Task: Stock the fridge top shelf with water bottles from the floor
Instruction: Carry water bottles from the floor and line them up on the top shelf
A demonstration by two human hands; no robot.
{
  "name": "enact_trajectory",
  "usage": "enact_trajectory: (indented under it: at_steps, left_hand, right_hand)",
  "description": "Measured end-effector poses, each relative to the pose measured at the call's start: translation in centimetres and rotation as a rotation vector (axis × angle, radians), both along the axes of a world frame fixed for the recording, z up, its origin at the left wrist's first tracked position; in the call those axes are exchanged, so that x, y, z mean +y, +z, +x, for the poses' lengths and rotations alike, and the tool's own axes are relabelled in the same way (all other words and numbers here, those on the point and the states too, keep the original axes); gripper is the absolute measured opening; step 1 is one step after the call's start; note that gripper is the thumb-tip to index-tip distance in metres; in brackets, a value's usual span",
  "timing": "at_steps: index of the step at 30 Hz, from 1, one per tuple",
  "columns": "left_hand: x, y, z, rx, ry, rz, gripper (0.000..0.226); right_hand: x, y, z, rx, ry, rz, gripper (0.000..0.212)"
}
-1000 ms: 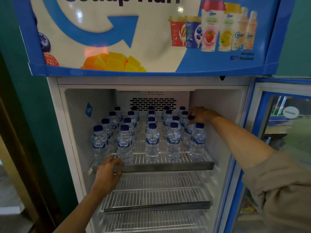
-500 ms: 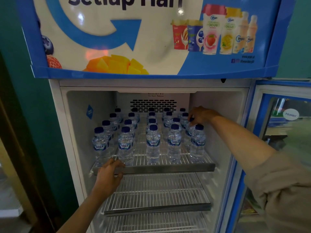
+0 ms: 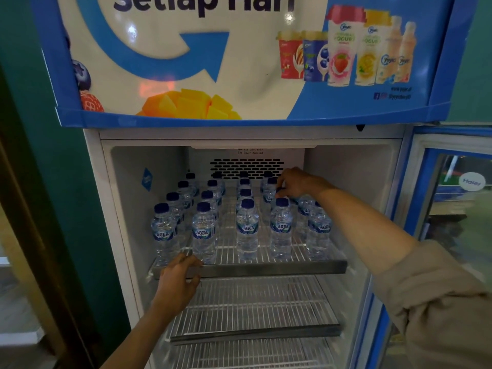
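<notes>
- Since 0.5 s ago: right hand (image 3: 298,183) shifted left and deeper, from the far-right column toward the column beside it; left hand (image 3: 177,282) unchanged on the shelf edge.
- Open display fridge (image 3: 117,198): white interior, dark slotted vent on the back wall, small print above it partly readable as "Operate Unit With The Cover Removed".
- Header panel (image 3: 186,57) above the opening: blue and white, large letters "Setiap Hari", a curved blue arrow, pictured mango cubes, berries and yogurt cups and bottles marked "YOGURT".
- Neighbouring cooler (image 3: 468,182) at right, blue-framed glass with a round "Haier" sticker.
- Top shelf (image 3: 292,269): white wire grid with a metal front lip, holding the water bottles (image 3: 247,230) upright in 5 columns running front to back, 5 bottles in the front row.
- 2 wire shelves below (image 3: 255,310), nothing seen on them.
- Bottles: small, clear, ribbed plastic, dark blue caps, blue and white "AQUA" labels facing out.
- Right hand, beige sleeve pushed up the forearm, reaching in from the right; fingers curled down around the cap of a bottle behind the front row, toward the right.
- Left hand gripping the shelf's front lip near its left end, fingers hooked over the top just below the 2nd front bottle (image 3: 203,233).
</notes>
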State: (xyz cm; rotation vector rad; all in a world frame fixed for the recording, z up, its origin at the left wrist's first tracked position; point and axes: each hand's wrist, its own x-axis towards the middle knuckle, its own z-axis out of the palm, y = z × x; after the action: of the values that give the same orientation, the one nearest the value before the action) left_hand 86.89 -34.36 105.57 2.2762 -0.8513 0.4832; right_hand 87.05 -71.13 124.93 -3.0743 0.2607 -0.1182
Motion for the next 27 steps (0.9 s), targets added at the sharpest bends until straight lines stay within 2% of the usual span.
enact_trajectory:
  at_steps: [4, 20, 27]
  left_hand:
    - [0.0, -0.1, 0.0, 0.003, 0.001, -0.004, 0.03]
    - [-0.1, 0.4, -0.5, 0.043, 0.008, 0.007, 0.029]
    - [0.1, 1.9, -0.9, 0.087, -0.024, 0.112, 0.023]
  right_hand:
    - [0.7, 0.2, 0.4, -0.012, 0.007, 0.043, 0.043]
    - [0.8, -0.2, 1.3, 0.003, -0.014, 0.005, 0.052]
    - [1.5, -0.1, -0.8, -0.164, -0.076, 0.121, 0.056]
